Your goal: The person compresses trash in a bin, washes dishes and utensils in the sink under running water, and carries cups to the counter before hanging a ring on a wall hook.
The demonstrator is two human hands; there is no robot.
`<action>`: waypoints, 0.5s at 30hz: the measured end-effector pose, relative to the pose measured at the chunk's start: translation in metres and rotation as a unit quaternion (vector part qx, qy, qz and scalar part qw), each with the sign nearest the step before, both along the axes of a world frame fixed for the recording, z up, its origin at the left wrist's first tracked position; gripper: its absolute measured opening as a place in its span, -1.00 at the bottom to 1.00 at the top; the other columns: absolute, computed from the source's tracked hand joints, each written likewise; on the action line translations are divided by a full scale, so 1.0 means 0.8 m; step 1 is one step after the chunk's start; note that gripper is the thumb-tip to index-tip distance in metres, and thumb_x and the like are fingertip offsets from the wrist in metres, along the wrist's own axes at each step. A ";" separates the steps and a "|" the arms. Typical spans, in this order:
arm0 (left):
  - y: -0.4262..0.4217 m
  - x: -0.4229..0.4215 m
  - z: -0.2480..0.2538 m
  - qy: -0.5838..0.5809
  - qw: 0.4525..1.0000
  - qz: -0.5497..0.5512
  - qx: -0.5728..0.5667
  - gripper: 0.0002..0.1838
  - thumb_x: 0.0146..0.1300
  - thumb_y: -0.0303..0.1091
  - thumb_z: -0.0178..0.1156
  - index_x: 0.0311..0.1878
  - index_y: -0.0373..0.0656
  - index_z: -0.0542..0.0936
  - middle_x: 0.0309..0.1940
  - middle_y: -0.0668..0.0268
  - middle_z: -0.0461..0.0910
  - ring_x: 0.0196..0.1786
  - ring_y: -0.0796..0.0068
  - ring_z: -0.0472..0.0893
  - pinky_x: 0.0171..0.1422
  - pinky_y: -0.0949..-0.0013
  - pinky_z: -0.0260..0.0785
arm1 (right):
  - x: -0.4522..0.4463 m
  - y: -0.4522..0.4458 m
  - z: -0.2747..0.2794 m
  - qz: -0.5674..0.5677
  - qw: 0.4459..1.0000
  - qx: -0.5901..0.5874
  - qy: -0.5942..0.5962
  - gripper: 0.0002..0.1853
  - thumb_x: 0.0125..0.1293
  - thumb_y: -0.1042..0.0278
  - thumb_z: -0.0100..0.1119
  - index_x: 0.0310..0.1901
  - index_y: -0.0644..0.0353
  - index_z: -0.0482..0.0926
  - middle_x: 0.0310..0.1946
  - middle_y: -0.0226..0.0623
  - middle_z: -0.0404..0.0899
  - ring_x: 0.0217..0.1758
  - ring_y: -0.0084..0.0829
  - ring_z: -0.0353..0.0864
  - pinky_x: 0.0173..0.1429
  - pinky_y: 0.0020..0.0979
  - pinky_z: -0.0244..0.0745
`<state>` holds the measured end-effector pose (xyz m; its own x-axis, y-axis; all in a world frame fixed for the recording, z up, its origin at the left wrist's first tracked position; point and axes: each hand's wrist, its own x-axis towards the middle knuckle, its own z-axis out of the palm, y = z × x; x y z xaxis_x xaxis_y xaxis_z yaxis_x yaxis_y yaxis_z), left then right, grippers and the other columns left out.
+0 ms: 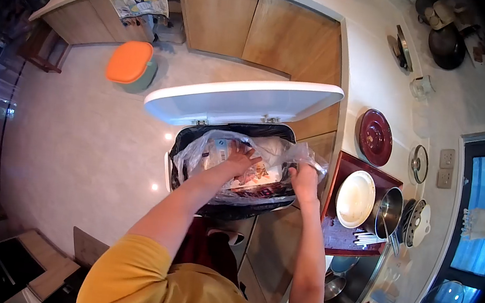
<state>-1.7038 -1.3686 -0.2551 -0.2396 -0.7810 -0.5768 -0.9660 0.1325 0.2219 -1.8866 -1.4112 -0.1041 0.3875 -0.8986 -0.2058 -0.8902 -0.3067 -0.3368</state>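
Note:
A bin lined with a black bag (206, 209) stands in front of me, its white lid (242, 100) raised. Inside it lies a clear plastic bag (190, 160) with packaging in it, including a printed piece (262, 176). My left hand (242, 162) reaches into the bin with fingers spread, resting on the packaging. At the bin's right side my right hand (305, 181) is closed on the edge of the clear plastic bag.
An orange-lidded bin (130, 62) stands on the floor at the back left. The counter at the right holds a dark red plate (375, 137), a tray (334, 237) with a white plate (355, 198), and a pot (390, 209). Wooden cabinets (291, 34) line the back.

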 end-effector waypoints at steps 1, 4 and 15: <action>0.007 0.008 0.005 0.080 0.996 0.029 0.012 -0.11 -0.15 -0.18 0.30 0.29 0.38 0.06 0.35 0.21 -0.13 0.35 -0.09 -0.16 0.19 -0.43 -0.45 | 0.000 -0.003 -0.005 0.001 1.000 -0.003 -0.003 -0.38 -0.05 0.46 0.21 0.13 0.17 0.27 -0.26 0.10 0.48 -0.19 -0.01 0.48 -0.12 -0.21 0.39; 0.026 0.032 0.044 0.110 0.991 0.054 0.055 -0.05 -0.22 -0.16 0.36 0.29 0.37 0.06 0.35 0.18 -0.13 0.36 -0.10 -0.19 0.21 -0.39 -0.39 | 0.010 -0.007 -0.010 0.084 0.990 0.077 -0.079 -0.35 0.01 0.43 0.20 0.19 0.17 0.19 -0.12 0.06 0.46 -0.24 -0.12 0.55 -0.22 -0.26 0.45; 0.053 0.008 0.005 0.159 0.985 0.067 -0.021 0.09 -0.35 -0.04 0.42 0.30 0.48 -0.04 0.36 0.13 -0.41 0.36 -0.12 -0.24 0.30 -0.16 -0.18 | 0.050 -0.067 0.020 -0.239 0.623 0.303 -0.680 -0.04 0.13 0.58 0.02 0.28 -0.09 -0.52 0.23 -0.16 -0.03 0.00 -0.20 0.38 -0.01 -0.11 0.42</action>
<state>-1.6974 -1.3261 -0.2509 -0.2952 -0.8399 -0.4554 -0.8583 0.0238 0.5125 -1.8465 -1.4646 -0.0883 0.2924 -0.8950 -0.3370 0.4046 0.4351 -0.8044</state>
